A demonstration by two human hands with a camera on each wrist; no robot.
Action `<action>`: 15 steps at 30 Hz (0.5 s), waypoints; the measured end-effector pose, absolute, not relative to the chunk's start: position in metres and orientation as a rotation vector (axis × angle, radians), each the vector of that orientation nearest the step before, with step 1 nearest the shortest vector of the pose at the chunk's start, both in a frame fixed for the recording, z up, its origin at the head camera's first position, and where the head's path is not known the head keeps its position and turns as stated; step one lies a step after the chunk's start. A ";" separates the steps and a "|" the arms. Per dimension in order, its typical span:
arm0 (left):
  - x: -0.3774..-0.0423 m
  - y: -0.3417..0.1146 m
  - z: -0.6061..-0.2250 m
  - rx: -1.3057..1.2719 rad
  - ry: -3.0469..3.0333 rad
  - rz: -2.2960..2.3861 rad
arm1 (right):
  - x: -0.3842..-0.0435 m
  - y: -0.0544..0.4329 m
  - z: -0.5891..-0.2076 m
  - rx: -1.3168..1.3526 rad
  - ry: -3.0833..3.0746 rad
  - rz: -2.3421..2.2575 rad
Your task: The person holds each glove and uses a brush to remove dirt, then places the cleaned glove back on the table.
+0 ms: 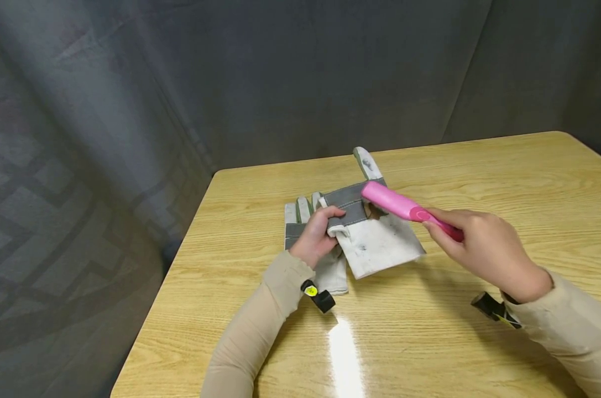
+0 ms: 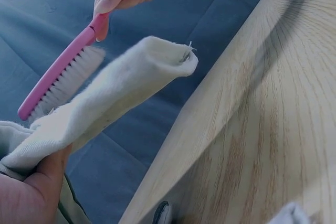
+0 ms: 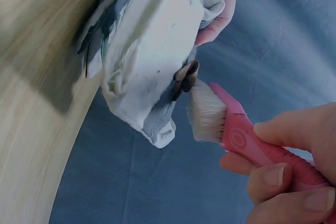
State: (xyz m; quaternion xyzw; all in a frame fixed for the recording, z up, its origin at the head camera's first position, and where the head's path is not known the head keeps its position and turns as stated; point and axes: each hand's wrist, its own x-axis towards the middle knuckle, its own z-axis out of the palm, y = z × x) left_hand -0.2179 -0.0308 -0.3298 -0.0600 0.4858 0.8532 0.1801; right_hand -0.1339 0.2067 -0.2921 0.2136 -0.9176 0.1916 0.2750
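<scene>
My left hand [image 1: 316, 239] grips a white and grey work glove [image 1: 382, 249] by its side, thumb on the grey band, and holds it above the table. Dark smudges mark its white cloth, and a small brown piece [image 3: 186, 77] shows at the grey band. In my right hand [image 1: 489, 251] is a pink-handled brush [image 1: 390, 200], fingers wrapped round the handle. Its white bristles [image 3: 206, 115] face the held glove beside the brown piece; whether they press on it I cannot tell. A second similar glove [image 1: 332, 275] lies on the table, partly hidden under the left hand and the held glove.
The light wooden table [image 1: 230, 309] has its far edge just behind the gloves. A dark grey curtain [image 1: 330, 83] hangs behind it and along the left side. Black camera mounts sit on both wrists.
</scene>
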 end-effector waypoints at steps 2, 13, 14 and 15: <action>-0.218 -0.031 -0.330 -0.172 1.375 2.409 | -0.134 0.207 -0.291 0.567 -2.478 0.509; -0.219 -0.031 -0.330 -0.167 1.366 2.407 | -0.133 0.211 -0.288 0.546 -2.511 0.493; -0.219 -0.031 -0.330 -0.170 1.364 2.408 | -0.133 0.211 -0.288 0.543 -2.515 0.492; -0.219 -0.031 -0.330 -0.174 1.361 2.409 | -0.133 0.212 -0.288 0.541 -2.519 0.491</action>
